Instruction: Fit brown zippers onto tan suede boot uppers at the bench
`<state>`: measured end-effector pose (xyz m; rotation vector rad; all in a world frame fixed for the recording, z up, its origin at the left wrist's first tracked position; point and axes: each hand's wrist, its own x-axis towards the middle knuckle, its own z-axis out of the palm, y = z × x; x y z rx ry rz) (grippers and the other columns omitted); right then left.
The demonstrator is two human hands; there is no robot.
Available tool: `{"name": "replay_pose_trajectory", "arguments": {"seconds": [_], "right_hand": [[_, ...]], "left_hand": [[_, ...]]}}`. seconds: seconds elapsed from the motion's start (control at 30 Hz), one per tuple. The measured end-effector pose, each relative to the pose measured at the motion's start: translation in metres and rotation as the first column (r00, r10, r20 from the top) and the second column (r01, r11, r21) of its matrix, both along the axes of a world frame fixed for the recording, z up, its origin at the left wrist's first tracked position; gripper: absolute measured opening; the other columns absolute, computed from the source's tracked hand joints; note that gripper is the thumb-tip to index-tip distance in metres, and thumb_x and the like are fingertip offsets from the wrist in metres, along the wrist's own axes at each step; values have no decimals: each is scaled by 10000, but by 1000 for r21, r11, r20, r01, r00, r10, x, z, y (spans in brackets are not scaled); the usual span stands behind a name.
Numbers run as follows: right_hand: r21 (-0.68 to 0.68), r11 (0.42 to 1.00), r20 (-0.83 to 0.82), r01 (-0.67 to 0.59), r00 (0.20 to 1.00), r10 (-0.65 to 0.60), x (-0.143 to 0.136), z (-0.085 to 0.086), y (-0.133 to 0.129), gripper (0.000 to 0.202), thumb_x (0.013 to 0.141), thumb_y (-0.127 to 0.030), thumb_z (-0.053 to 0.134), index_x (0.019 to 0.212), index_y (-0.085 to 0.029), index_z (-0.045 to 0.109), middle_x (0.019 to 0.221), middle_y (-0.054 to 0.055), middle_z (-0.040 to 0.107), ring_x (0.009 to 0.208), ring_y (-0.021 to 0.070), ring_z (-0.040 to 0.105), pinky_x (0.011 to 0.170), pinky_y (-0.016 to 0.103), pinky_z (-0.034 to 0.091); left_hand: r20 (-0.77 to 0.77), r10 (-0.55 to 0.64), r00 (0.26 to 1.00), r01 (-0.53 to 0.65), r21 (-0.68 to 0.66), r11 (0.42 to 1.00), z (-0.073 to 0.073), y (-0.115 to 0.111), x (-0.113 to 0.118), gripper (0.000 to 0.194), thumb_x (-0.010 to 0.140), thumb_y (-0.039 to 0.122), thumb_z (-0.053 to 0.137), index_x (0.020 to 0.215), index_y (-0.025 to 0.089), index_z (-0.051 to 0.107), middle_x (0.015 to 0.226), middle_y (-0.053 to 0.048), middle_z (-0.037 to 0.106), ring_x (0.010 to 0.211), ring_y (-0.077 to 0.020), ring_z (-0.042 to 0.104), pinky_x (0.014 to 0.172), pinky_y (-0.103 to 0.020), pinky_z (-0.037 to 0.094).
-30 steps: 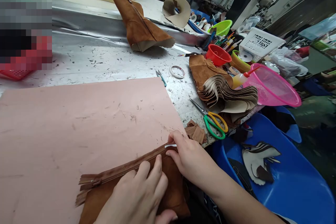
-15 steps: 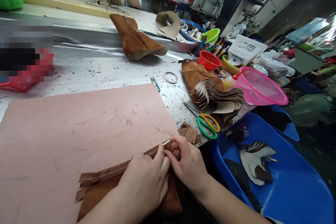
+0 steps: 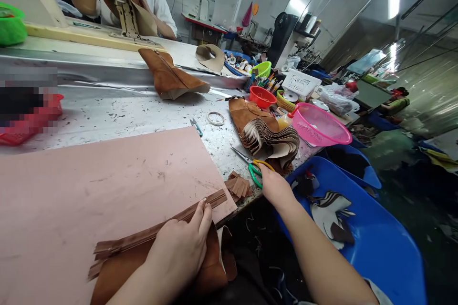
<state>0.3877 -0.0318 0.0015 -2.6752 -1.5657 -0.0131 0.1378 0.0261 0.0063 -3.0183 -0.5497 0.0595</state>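
In the head view, the left hand (image 3: 181, 243) presses the brown zipper (image 3: 143, 238) on the pink sheet (image 3: 107, 190), near side. Right of the sheet, the right hand (image 3: 275, 186) touches the scissors (image 3: 250, 161); whether either grip is closed, I cannot tell.

The zipper (image 3: 143, 235) is brown, the scissor handles (image 3: 252, 174) green-and-yellow.

Pink mesh plastic basket (image 3: 322, 126): over there, three o'clock.
Big blue plastic tub (image 3: 390, 252): down at four o'clock.
Small round red plastic bowl (image 3: 262, 102): two o'clock, near that basket.
Person in a white shirt (image 3: 160, 2): up around eleven o'clock, at a cream sewing-machine post (image 3: 127, 19).
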Motion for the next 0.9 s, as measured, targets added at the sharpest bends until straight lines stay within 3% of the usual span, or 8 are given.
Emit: {"name": "replay_pose_trajectory", "arguments": {"seconds": [0.17,0.27,0.33,0.4,0.53,0.6,0.8,0.9], "right_hand": [[-24,996,44,81,996,-80,12,14,-10,601,696,-50,442,1287,-127,372,1001,142,588,861,231,561,720,318,417],[-21,997,-196,70,978,-73,-12,24,-40,582,764,-171,422,1330,-224,294,856,57,595,705,197,565,640,305,421],[18,1000,-520,-17,854,24,-35,16,-66,567,777,-242,426,1321,-257,266,757,3,553,636,161,532,613,277,417],[55,996,-757,-72,648,89,-60,-1,-89,521,777,-390,452,1257,-239,318,714,-12,506,588,137,489,550,245,398],[-18,997,-939,-76,344,9,-103,-30,-103,655,753,-708,294,1189,-223,337,625,-37,450,456,89,408,444,202,334],[-31,997,-947,-71,322,-7,-115,-31,-93,701,730,-755,267,1186,-227,337,612,-44,445,438,82,415,436,194,336],[30,990,-891,-137,445,89,-123,-17,-59,532,806,-658,291,1108,-229,382,542,-63,412,449,96,445,436,190,327],[57,990,-891,-126,441,107,-124,-20,-58,463,833,-616,302,1055,-221,395,562,-61,400,421,78,392,405,185,282]], "left_hand": [[24,16,1000,-16,12,1000,-8,-3,-5,515,741,57,381,1243,128,469,1272,-211,474,514,-193,614,469,-354,482],[100,-26,995,23,39,999,-15,-2,-10,482,771,52,333,1227,102,481,1267,-195,487,598,-193,633,492,-333,491],[146,-58,988,48,67,997,-20,-1,-13,475,786,41,311,1228,91,476,1256,-184,503,629,-186,636,500,-320,490],[180,-67,981,55,74,996,-23,-1,-15,471,793,38,302,1230,86,471,1245,-180,516,656,-189,641,499,-314,485],[241,-56,969,52,24,998,-24,-1,-16,469,792,40,296,1218,97,484,1207,-174,550,696,-193,644,510,-307,482],[265,-46,963,46,5,999,-24,-1,-17,466,783,39,302,1202,101,496,1186,-167,566,702,-194,642,520,-306,484],[283,-25,959,29,-8,1000,-25,-2,-18,426,775,52,344,1167,109,500,1116,-135,610,663,-175,633,536,-289,478],[259,-32,965,32,4,999,-26,-2,-18,421,776,52,335,1160,103,499,1124,-136,607,650,-178,629,527,-298,477]]}}
